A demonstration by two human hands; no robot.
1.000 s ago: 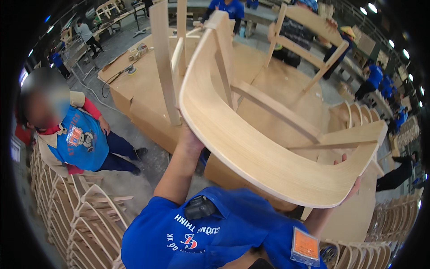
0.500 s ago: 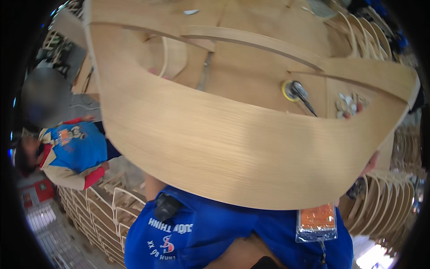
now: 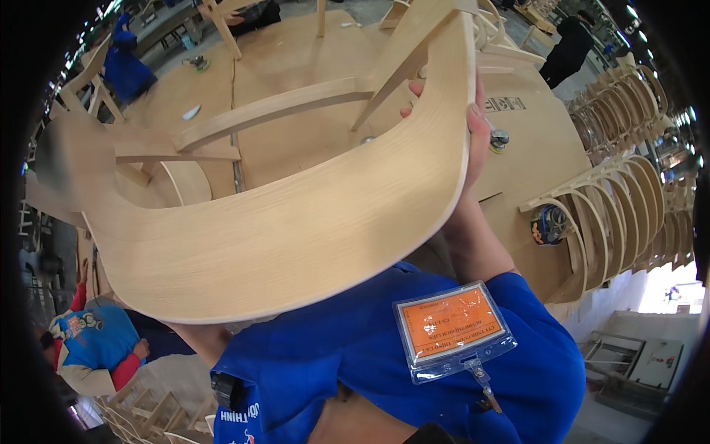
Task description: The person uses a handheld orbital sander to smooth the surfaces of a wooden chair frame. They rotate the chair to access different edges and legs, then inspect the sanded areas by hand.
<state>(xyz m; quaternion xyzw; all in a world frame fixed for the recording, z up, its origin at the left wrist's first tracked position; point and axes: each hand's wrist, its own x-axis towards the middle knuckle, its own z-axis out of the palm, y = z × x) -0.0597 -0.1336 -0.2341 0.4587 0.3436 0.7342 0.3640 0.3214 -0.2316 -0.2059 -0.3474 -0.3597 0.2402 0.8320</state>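
A pale wooden chair frame (image 3: 296, 237) with a broad curved back panel fills the middle of the head view, tilted, its right end raised higher than its left. My right hand (image 3: 477, 140) is closed round the panel's right end, with the thumb on the outer edge and fingertips showing on the inner side. My left forearm reaches up under the lower left of the panel. The left hand itself is hidden behind the wood, so its fingers do not show. Curved rails and legs of the frame extend away over the table.
A brown worktable (image 3: 296, 59) lies beyond and beneath the frame. One sander (image 3: 499, 139) rests close to my right hand, another sander (image 3: 197, 64) farther left. Curved wooden parts (image 3: 614, 214) stand in rows at right. A co-worker in a blue vest (image 3: 92, 337) is at lower left.
The chair frame has turned, its right end rising and its left end dropping. My right hand, mostly hidden before, now shows on the panel's end. The view has shifted too.
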